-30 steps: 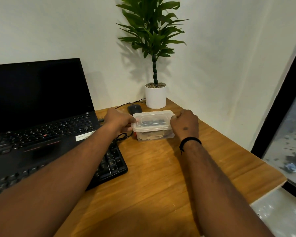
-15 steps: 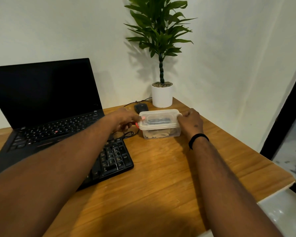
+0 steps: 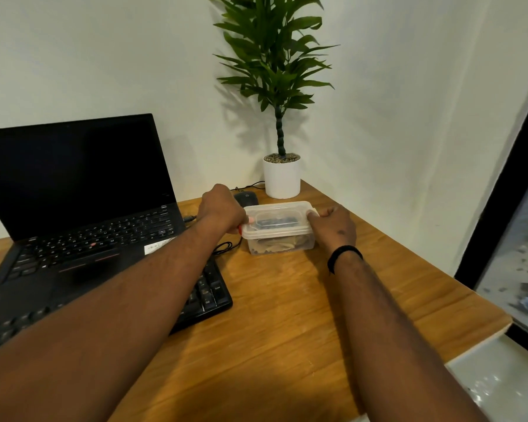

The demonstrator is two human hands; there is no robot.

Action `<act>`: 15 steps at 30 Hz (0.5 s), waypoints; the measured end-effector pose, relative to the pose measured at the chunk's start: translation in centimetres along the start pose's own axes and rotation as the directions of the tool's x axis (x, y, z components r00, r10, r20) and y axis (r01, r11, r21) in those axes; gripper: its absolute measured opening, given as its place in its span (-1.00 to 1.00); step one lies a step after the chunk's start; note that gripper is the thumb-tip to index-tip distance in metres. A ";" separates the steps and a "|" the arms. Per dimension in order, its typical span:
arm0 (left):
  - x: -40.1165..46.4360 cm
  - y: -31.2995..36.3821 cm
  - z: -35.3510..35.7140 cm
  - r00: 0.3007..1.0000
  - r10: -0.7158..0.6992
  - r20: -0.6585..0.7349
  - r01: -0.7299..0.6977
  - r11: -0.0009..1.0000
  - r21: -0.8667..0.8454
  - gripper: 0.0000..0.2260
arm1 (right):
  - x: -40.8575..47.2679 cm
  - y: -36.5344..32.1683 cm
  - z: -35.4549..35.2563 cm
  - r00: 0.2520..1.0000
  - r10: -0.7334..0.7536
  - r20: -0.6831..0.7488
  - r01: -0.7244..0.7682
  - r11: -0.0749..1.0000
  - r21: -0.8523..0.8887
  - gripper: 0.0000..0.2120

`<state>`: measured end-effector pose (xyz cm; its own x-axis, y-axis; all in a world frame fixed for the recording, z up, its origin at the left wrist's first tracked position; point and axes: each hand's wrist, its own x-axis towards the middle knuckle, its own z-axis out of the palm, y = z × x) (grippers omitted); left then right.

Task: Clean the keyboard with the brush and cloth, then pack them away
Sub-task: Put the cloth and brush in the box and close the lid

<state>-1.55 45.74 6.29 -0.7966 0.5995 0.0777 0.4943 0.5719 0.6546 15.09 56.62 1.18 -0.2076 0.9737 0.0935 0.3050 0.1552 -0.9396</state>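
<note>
While both arms reach forward, left hand (image 3: 223, 208) and right hand (image 3: 336, 226) fingers curl, gripping the lidded container (image 3: 279, 226).

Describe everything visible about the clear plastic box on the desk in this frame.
The plastic box is small, rectangular and translucent with rounded corners, and its matching lid is on. It stands upright on the wooden desk, in front of the white plant pot. A dark object shows under the lid, with beige cloth below it. The left hand grips its left end and the right hand grips its right end.
</note>
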 end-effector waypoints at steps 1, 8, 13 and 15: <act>0.0 0.1 -0.1 1.000 -0.014 0.007 0.014 1.000 -0.026 -0.76 | -0.1 -0.1 -0.1 0.999 0.004 -0.043 -0.004 1.000 0.012 -0.67; -0.3 -0.2 -0.3 0.996 -0.082 0.041 0.087 0.984 -0.155 -0.75 | -0.7 -0.8 0.1 0.992 0.108 -0.065 -0.081 0.939 0.333 -0.65; -0.9 -0.8 0.3 0.994 -0.105 -0.031 0.097 0.977 -0.192 -0.75 | -0.9 -0.7 0.4 0.992 0.124 -0.039 -0.098 0.912 0.399 -0.71; -1.2 -0.8 0.5 0.994 -0.094 -0.063 0.081 0.981 -0.177 -0.75 | -0.9 -0.7 0.6 0.993 0.111 -0.045 -0.086 0.920 0.383 -0.75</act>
<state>-0.83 44.83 5.27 -0.8598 0.5067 0.0634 0.3586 0.5106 0.7814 14.56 55.51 1.52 -0.1303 0.9915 0.0032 -0.0572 -0.0043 -0.9984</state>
